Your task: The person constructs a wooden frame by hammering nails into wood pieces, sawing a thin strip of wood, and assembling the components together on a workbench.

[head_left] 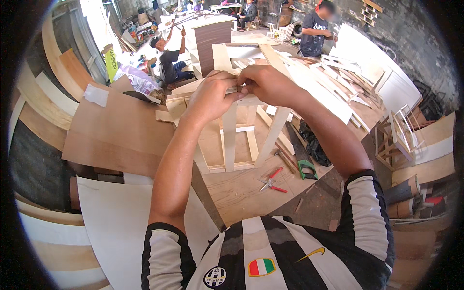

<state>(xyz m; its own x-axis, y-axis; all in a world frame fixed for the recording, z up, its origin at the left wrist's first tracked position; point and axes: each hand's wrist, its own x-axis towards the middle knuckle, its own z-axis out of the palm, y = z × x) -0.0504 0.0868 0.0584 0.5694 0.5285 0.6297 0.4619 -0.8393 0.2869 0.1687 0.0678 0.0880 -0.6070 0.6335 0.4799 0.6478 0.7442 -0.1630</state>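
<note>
A pale wooden frame [229, 140] with several upright slats stands on the workbench in front of me. Both my hands meet at its top rail. My left hand [210, 96] has its fingers curled at the rail, thumb toward the right. Against it, my right hand [268, 84] is closed in a pinch. Whatever small thing lies between the fingertips is hidden. To the right of the frame's base are red-handled pliers [273, 181], their jaws toward the left, and a green-handled saw [307, 170]. A hammer [285, 160] lies just left of the saw.
The plywood bench top [232, 193] carries the frame and tools. A black plastic bag [314, 144] sits beside the saw. Boards [348, 82] pile up at the right; large panels [116, 130] lean at the left. One co-worker [169, 60] crouches beyond; another [314, 31] stands far right.
</note>
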